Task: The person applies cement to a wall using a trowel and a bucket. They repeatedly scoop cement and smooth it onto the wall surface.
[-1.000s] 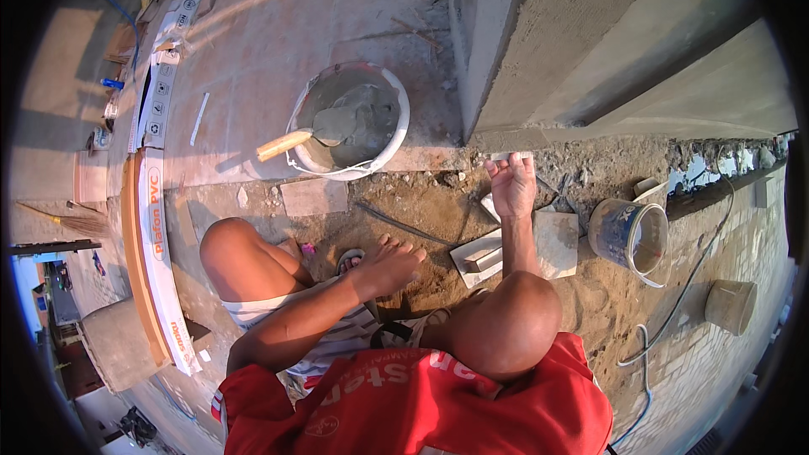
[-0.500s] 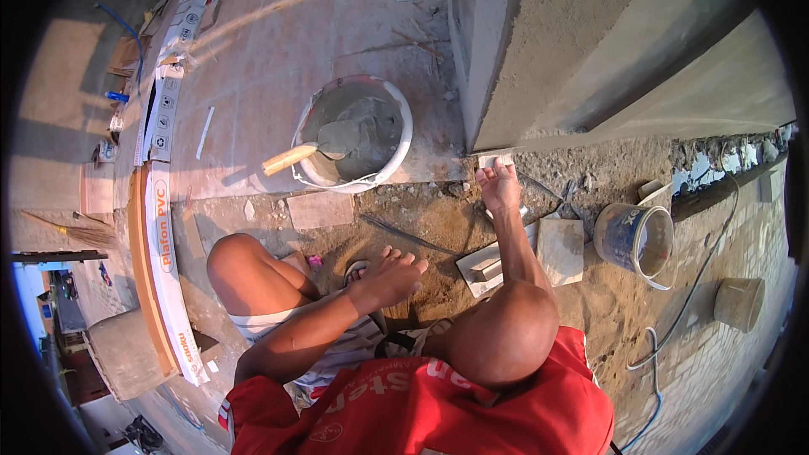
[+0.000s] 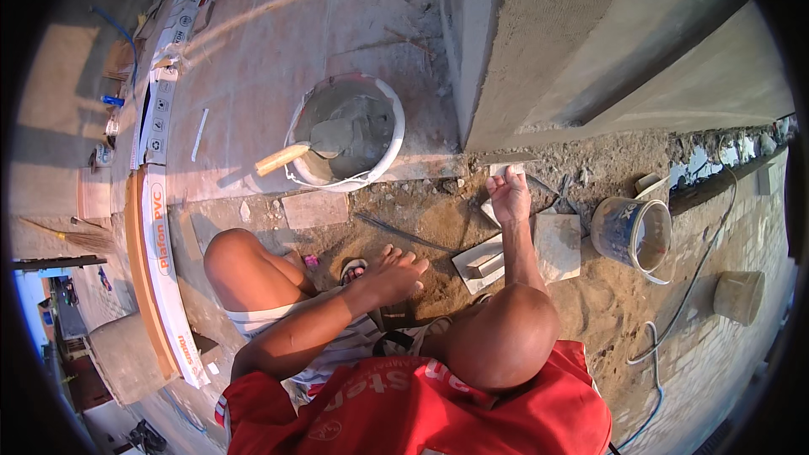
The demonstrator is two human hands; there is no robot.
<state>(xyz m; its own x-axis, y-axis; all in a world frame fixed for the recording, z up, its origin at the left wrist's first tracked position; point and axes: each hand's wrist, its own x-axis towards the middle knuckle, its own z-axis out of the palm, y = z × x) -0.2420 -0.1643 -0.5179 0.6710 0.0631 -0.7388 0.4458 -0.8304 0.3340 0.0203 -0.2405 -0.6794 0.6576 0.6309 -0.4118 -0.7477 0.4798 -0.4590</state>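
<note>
My right hand [image 3: 511,198] reaches out to the foot of the plastered column [image 3: 527,50], its fingers closed on a small pale flat piece [image 3: 503,167] near the column's bottom edge. What kind of piece it is cannot be made out. Beside that forearm lie a plastering float [image 3: 482,267] with a block handle and a square grey tile [image 3: 558,244]. My left hand [image 3: 394,276] hangs over the sand between my knees, fingers loosely apart, with nothing in it. Ahead of it stands a white-rimmed bucket [image 3: 396,139] of wet mortar; a wooden-handled trowel [image 3: 329,139] rests inside.
A paint bucket [image 3: 615,227] lies tilted at the right, with a grey bucket [image 3: 739,297] farther off. A hose [image 3: 687,307] curves over the paving. On the left, a long carton [image 3: 168,270] lies along the floor. A loose tile [image 3: 315,209] sits below the mortar bucket.
My right hand has shifted slightly right along the column's base and a little toward me, still pinching the pale piece. My left hand has hardly moved.
</note>
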